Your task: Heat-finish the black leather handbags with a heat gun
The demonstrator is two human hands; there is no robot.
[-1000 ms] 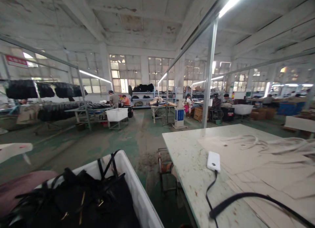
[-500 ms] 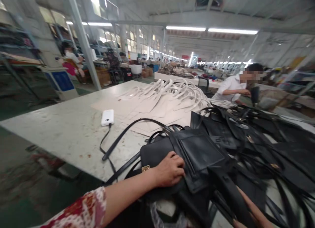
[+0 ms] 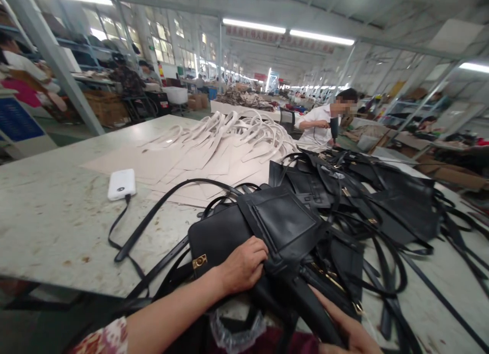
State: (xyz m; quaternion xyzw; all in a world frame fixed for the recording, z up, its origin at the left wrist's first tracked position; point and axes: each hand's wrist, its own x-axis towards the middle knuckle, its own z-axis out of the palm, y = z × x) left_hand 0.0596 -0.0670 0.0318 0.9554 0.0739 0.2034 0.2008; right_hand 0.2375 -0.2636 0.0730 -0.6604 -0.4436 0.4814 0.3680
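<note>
A black leather handbag with a gold clasp lies at the near edge of a pale worktable. My left hand rests on the bag's near side, fingers curled over its edge. My right hand is low at the bottom of the view, fingers closed around a black strap of the bag. More black bags and straps are heaped just behind and to the right.
A white power bank with a black cable lies left on the table. Cream bag panels and handles cover the table's far part. A person in a white shirt works beyond. Steel posts, shelves and other workers stand at the left.
The view has swung right from the factory floor to the table. My left hand came onto the black handbag and now pulls it nearer; my right hand has closed on a strap.
</note>
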